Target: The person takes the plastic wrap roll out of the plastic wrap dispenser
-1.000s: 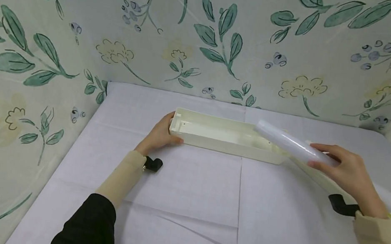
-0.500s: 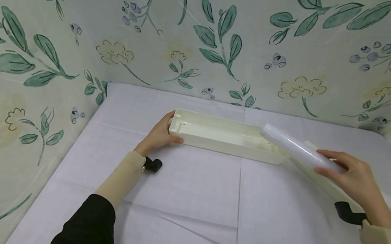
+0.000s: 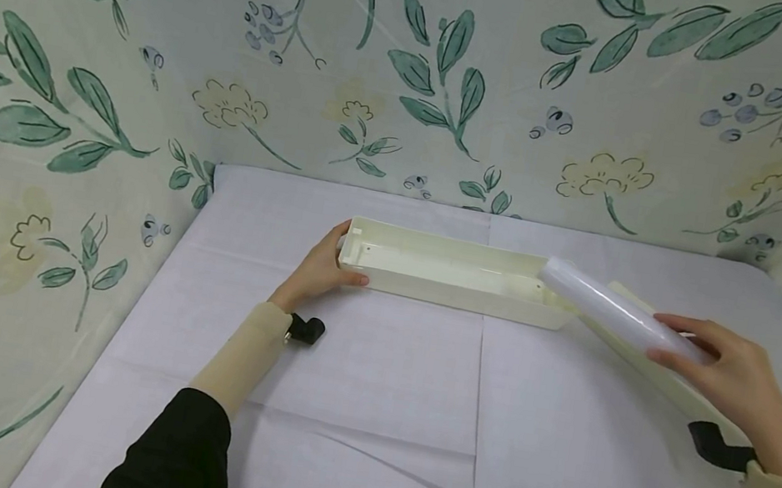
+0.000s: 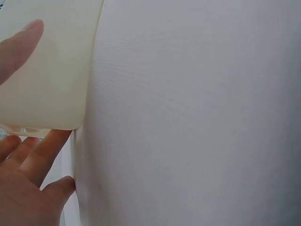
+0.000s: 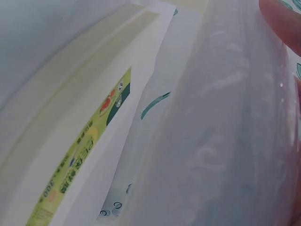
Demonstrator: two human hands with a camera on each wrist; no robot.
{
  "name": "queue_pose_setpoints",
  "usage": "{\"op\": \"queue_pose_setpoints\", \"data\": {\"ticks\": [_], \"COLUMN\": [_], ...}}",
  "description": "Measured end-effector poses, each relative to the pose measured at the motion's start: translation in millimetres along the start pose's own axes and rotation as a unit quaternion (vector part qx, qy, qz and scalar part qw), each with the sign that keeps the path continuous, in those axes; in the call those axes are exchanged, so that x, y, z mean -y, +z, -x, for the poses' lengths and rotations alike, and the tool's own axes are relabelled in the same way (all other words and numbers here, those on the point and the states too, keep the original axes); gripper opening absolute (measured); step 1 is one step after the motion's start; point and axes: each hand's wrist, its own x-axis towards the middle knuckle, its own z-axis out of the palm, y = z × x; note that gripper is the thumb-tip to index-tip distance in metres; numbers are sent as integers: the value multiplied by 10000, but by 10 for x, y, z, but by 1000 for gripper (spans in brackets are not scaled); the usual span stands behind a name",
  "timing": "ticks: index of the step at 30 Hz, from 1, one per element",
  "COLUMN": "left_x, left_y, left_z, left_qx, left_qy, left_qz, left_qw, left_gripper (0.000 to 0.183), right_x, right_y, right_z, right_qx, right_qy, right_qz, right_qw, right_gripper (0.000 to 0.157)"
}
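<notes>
My left hand grips the left end of a long cream plastic cling film box, thumb in front and fingers behind. The box lies open-topped on the table, with a bare inner floor visible. In the left wrist view, the thumb presses on the pale end of the box. A roll of cling film is in my right hand, pinched between thumb and fingers. Tilted, the roll has its far end over or beside the box's right end. It fills the right side of the right wrist view.
Under the roll and right hand lies a long cream lid, running to the right from the box. A yellow-green label shows on it in the right wrist view. White cloth covers the table; a leaf-patterned curtain hangs behind.
My right hand has moved right and toward me with the cling film roll, drawing its far end away over the box's right end. The left hand and box have stayed in place.
</notes>
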Motion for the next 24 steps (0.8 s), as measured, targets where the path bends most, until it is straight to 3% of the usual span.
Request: {"op": "queue_pose_setpoints", "data": {"ticks": [24], "left_x": [-20], "left_y": [6], "left_z": [18], "left_qx": [29], "left_qy": [7], "left_qz": [5], "left_qw": [10000], "left_gripper": [107], "right_x": [-171], "right_y": [-96], "right_z": [319], "right_qx": [74], "right_qy": [633], "right_qz": [396], "right_qw": [9972], "right_gripper": [57]}}
